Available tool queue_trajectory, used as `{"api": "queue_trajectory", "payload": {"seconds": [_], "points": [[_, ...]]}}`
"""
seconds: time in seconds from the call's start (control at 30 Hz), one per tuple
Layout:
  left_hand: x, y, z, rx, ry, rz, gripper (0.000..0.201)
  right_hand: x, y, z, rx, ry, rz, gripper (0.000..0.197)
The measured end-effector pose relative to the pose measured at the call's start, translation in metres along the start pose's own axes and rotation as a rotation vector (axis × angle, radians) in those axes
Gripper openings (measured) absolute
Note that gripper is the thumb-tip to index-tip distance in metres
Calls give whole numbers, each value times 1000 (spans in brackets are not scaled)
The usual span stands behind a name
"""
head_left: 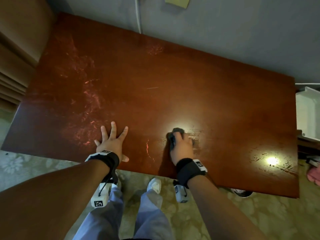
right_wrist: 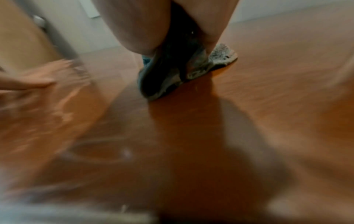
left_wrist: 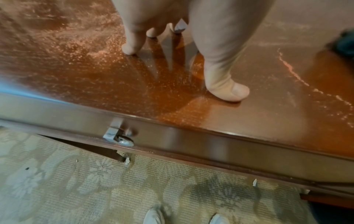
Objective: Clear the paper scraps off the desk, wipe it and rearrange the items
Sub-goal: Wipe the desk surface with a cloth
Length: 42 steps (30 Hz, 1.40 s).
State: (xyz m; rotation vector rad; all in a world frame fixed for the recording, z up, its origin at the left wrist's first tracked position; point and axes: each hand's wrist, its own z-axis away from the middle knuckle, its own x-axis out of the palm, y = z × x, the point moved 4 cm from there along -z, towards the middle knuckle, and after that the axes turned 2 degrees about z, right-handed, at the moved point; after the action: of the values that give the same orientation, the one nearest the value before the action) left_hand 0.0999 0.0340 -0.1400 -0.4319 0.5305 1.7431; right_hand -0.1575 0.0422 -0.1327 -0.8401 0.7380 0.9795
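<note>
The red-brown desk point(head_left: 155, 75) has nothing standing on it. Pale dusty smears point(head_left: 83, 80) cover its left half, and a thin pale streak point(head_left: 148, 146) lies between my hands. My left hand point(head_left: 113, 139) lies flat near the front edge with fingers spread, and its fingertips point(left_wrist: 228, 91) touch the dusty desk top point(left_wrist: 76, 75). My right hand point(head_left: 182, 144) grips a dark bunched cloth point(head_left: 173, 135) and presses it onto the desk right of centre. In the right wrist view the cloth point(right_wrist: 172, 72) bulges out below my right hand point(right_wrist: 143, 30); that frame is blurred.
A white container point(head_left: 308, 115) stands past the desk's right end, with something pink point(head_left: 314, 174) below it. Brown curtains point(head_left: 15, 66) hang on the left. A cable point(head_left: 138, 14) runs down the back wall. Small paper scraps point(left_wrist: 254, 181) lie on the patterned carpet under the front edge, near a drawer knob point(left_wrist: 122, 139).
</note>
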Motion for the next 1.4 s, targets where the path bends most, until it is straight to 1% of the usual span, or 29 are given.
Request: {"api": "queue_trajectory", "payload": {"seconds": [0.07,0.17,0.23,0.33,0.4,0.47,0.57,0.67,0.73,0.83,0.9,0.97,1.03,1.1,1.2,1.23,1.3,1.4], "points": [[0,0,0,-2,3,-3,126,16,-32,11,-118,-47,-30,53],[-1,1,0,-9,-12,-2,125,36,-71,22,-280,-105,13,52],[-1,1,0,-13,-9,-6,125,42,-81,21,-329,-150,38,54],[0,0,0,-12,-1,0,125,38,-71,12,-339,-174,44,54],[0,0,-1,-12,0,-2,126,25,-47,3,-259,-113,-8,52],[0,0,-1,-13,-4,-3,126,5,-10,-10,-106,-37,-78,51],[1,-1,-2,-10,-6,0,127,-36,53,-30,104,74,-121,50],[2,-1,-2,-12,-7,5,128,-68,99,-46,220,183,-155,46],[1,-1,-2,-14,-9,3,128,-71,109,-53,260,185,-135,47],[1,-1,-2,-16,-7,-2,128,-64,100,-55,281,184,-95,47],[2,-1,-2,-15,-5,0,128,-56,81,-53,249,167,-105,47],[2,-1,-1,-15,0,-5,128,-43,51,-49,167,123,-98,47],[2,-1,-1,-16,1,-10,128,-26,11,-43,44,59,-92,47],[1,-1,-1,-15,-1,-11,127,-7,-33,-35,-114,-13,-75,47],[2,-2,-2,-21,-12,-17,127,17,-88,-22,-304,-151,23,51],[2,-2,-3,-27,-13,-21,127,22,-98,-20,-334,-180,51,53],[2,-2,-4,-35,-10,-21,127,26,-104,-20,-347,-207,72,54],[2,-2,-3,-32,-13,-17,128,19,-89,-27,-331,-164,52,52]]}}
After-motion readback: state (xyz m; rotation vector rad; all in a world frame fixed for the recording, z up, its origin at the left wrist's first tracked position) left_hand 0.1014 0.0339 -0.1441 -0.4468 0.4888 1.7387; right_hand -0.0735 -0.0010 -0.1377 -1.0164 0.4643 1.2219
